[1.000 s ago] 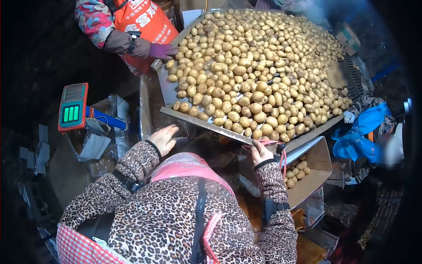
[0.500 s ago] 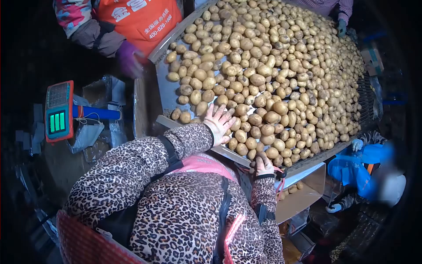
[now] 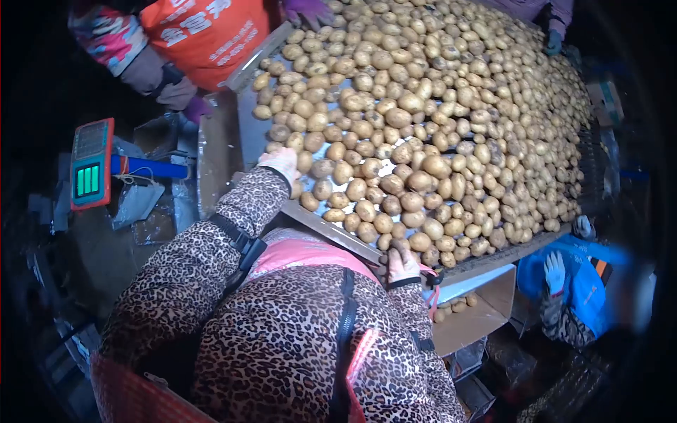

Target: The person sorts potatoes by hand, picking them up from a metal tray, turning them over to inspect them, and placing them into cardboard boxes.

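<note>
Potatoes (image 3: 395,116) cover a sloping sorting table (image 3: 331,233) in front of me. My left hand (image 3: 281,165) lies against potatoes at the table's near left end, fingers bent over and partly hidden; I see nothing grasped in it. At the near rim, my right hand (image 3: 400,266) rests beside the potatoes. Its darkened fingertips lie forward with the thumb apart, and no held thing can be made out.
A scale display (image 3: 90,163) stands at left. Below the table's right side is a cardboard box (image 3: 479,321) with several potatoes. Co-workers' hands include a purple glove (image 3: 308,10) at the far edge and a pale glove (image 3: 555,271) at right.
My left hand has moved left across the potatoes, from spread to bent fingers. My right hand stays at the rim. A co-worker's purple glove now reaches over the far edge; a pale glove at right has risen.
</note>
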Demonstrator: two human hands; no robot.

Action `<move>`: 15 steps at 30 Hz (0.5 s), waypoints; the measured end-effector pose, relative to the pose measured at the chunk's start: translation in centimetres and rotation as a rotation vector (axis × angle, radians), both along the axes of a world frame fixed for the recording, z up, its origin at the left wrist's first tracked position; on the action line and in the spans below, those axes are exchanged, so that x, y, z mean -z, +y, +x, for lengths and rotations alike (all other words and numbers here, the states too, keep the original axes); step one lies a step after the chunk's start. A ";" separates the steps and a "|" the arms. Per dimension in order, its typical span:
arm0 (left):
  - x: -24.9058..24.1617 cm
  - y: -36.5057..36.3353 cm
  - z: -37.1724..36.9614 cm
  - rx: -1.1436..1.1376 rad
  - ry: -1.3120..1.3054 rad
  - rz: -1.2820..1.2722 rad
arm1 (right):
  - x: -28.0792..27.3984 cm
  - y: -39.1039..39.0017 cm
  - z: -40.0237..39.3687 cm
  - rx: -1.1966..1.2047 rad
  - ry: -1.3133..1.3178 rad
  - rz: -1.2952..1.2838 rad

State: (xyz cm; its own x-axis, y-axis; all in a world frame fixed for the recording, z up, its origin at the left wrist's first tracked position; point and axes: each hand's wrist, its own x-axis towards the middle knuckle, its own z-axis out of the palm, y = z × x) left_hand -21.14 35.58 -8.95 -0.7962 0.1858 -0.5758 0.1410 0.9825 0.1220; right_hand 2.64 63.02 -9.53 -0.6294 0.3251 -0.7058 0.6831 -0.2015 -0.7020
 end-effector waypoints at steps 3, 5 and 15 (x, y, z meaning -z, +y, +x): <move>3.0 -0.6 0.8 -0.047 0.101 0.088 | -1.0 0.4 0.0 -0.144 0.062 0.118; 4.6 -1.5 0.8 -0.018 0.183 0.126 | -0.5 0.6 0.6 -0.187 0.101 0.134; 3.3 -0.8 0.3 -0.111 0.201 0.168 | 0.1 1.0 0.3 -0.162 0.040 -0.047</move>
State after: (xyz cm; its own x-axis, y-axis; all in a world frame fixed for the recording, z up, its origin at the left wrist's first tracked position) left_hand -20.84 34.74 -12.24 -0.9121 0.1709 -0.3725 0.0720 0.9616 0.2649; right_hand 2.98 64.01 -9.63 -0.6991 0.1839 -0.6910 0.6809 -0.1240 -0.7218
